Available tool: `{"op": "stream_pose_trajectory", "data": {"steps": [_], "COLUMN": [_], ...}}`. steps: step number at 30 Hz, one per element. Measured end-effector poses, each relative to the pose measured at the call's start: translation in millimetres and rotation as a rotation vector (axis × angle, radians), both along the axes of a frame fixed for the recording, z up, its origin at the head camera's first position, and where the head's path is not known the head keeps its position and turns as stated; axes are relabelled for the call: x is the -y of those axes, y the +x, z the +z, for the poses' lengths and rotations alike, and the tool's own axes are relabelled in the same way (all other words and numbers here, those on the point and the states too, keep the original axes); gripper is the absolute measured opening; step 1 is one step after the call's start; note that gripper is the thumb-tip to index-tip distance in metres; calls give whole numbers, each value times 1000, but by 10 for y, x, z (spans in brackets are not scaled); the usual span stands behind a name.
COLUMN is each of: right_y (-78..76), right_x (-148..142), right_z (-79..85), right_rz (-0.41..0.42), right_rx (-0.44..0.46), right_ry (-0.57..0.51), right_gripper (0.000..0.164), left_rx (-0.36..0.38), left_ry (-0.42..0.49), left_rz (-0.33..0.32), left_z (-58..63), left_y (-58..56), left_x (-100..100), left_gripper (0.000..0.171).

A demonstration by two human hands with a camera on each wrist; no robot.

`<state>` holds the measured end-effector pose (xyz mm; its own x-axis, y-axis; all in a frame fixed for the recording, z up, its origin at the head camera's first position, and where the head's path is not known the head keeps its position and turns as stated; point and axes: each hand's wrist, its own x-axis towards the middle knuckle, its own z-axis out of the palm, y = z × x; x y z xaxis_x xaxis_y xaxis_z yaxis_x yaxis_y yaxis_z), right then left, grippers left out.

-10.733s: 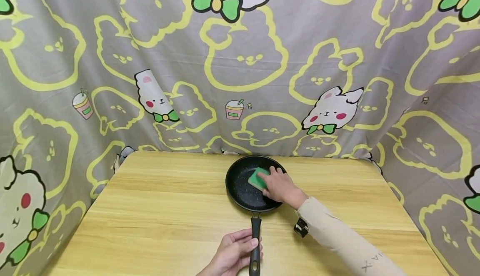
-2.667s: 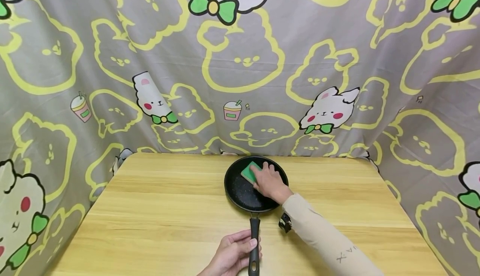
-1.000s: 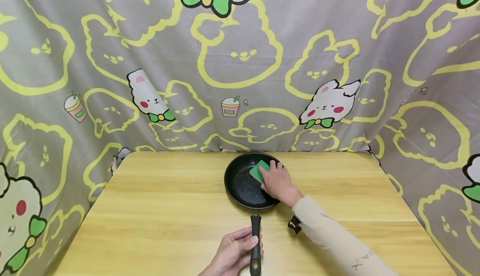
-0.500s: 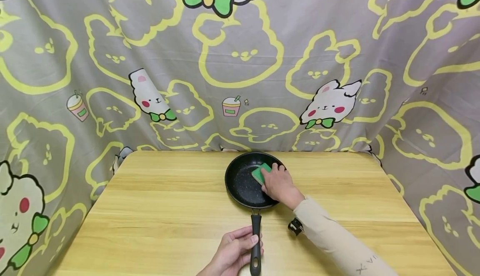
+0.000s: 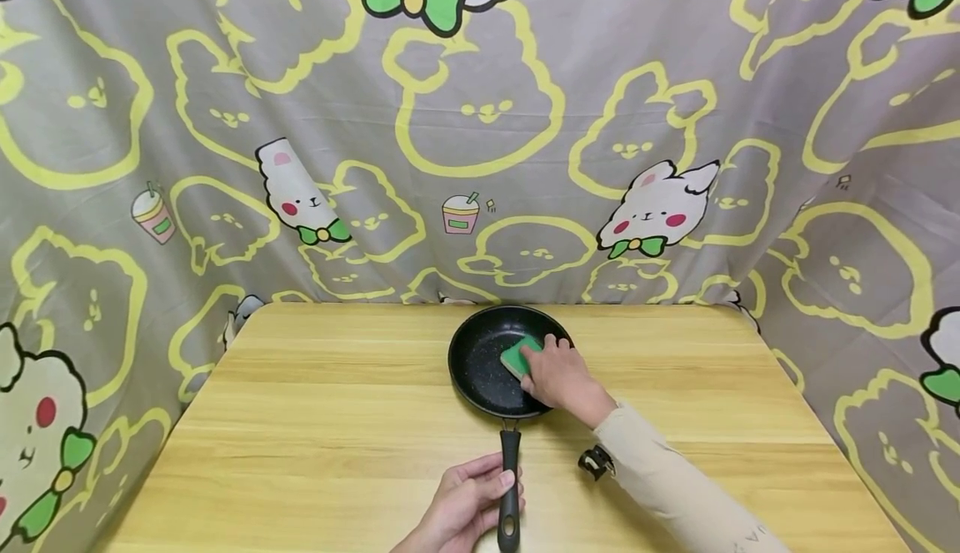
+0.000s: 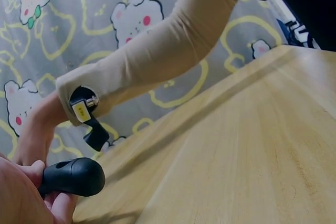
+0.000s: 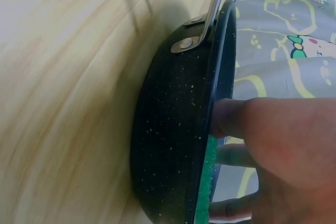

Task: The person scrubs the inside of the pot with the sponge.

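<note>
A black speckled frying pan (image 5: 480,374) lies on the table's far half, its handle (image 5: 509,444) pointing toward me. My left hand (image 5: 468,499) grips that handle, thumb on top and fingers wrapped underneath. In the left wrist view the handle's rounded end (image 6: 79,177) sticks out of the grip. Inside the pan, right of its middle, my right hand (image 5: 562,376) holds a green scouring sponge (image 5: 517,354) with a pale side. The right wrist view shows thumb and fingers spread on the sponge (image 7: 206,184) behind the pan's rim; its underside is hidden.
The wood-grain table (image 5: 315,419) carries the pan. A grey patterned curtain (image 5: 360,119) hangs around its back and sides. A small black device (image 5: 596,461) sits at the right sleeve's cuff (image 5: 622,428).
My right hand has moved the sponge about the pan, up left and back right; in the last half second it slid slightly toward me. The left hand keeps its grip on the handle.
</note>
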<state>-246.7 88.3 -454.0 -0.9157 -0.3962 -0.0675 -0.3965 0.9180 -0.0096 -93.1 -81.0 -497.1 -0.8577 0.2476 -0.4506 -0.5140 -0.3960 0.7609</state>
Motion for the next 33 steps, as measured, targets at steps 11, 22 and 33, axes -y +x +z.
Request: {"op": "stream_pose_trajectory", "data": {"steps": [11, 22, 33], "right_y": [90, 110, 206], "right_x": [-107, -108, -197], "right_z": [54, 37, 128], "right_rz": [100, 93, 95], "right_rx": [-18, -75, -95], "right_ry": [-82, -182, -276], "right_gripper": [46, 39, 40], "left_rx": [-16, -33, -3], "left_ry": [-7, 36, 44], "left_rz": [-16, -25, -29], "left_z": [6, -20, -36], "left_y": [-3, 5, 1], "left_x": [-15, 1, 2], "left_gripper": [45, 49, 48]}}
